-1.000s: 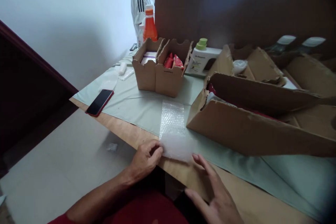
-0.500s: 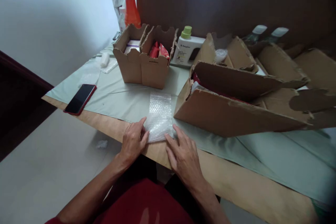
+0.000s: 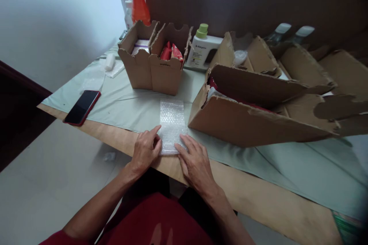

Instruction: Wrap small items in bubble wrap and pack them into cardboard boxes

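Observation:
A strip of clear bubble wrap (image 3: 171, 118) lies flat on the pale green cloth, its near end folded over close to the table's front edge. My left hand (image 3: 145, 148) rests at the left side of that near end, fingers apart, thumb and fingertips touching its edge. On the opposite side, my right hand (image 3: 195, 159) lies with spread fingers, the fingertips on the wrap's right near corner. Neither hand is closed around it. Whether anything is inside the fold cannot be made out.
Right of the wrap stands a long cardboard box (image 3: 258, 122). Behind are two joined small cartons (image 3: 163, 76), a white bottle with green cap (image 3: 201, 48) and an orange bottle (image 3: 140, 5). A phone (image 3: 82, 107) lies at the left table edge, more plastic wrap (image 3: 112, 67) beyond it.
My right hand has shifted slightly left, its fingertips now further onto the bubble wrap's near end. The wrap's near end looks flatter and straighter. The view has moved a little.

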`<action>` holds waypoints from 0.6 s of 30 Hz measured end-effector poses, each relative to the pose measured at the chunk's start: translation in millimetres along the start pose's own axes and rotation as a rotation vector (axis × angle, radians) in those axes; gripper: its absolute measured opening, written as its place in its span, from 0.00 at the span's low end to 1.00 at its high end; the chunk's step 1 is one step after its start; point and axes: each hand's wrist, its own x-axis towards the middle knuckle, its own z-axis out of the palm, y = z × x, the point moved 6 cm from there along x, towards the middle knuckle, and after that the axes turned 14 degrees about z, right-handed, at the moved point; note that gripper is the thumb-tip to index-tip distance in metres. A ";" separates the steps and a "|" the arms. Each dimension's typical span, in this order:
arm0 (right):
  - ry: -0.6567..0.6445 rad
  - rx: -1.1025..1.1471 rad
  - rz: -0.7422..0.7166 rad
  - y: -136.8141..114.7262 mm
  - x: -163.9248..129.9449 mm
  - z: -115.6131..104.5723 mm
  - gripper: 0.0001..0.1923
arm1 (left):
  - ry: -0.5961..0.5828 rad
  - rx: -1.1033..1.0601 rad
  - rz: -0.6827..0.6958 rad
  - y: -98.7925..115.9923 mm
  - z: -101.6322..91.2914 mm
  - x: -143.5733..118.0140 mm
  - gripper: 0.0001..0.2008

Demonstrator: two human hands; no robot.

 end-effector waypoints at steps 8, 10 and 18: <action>-0.015 0.114 -0.039 1.5 4.9 -1.3 0.18 | 0.045 -0.088 0.076 13.3 -24.3 -4.9 0.22; -0.061 0.194 -0.026 2.8 7.1 -4.7 0.17 | -0.014 -0.135 0.175 25.9 -28.9 -7.6 0.24; 0.042 0.243 0.148 7.7 10.2 -26.2 0.13 | -0.047 -0.134 0.053 19.5 -19.7 -14.1 0.14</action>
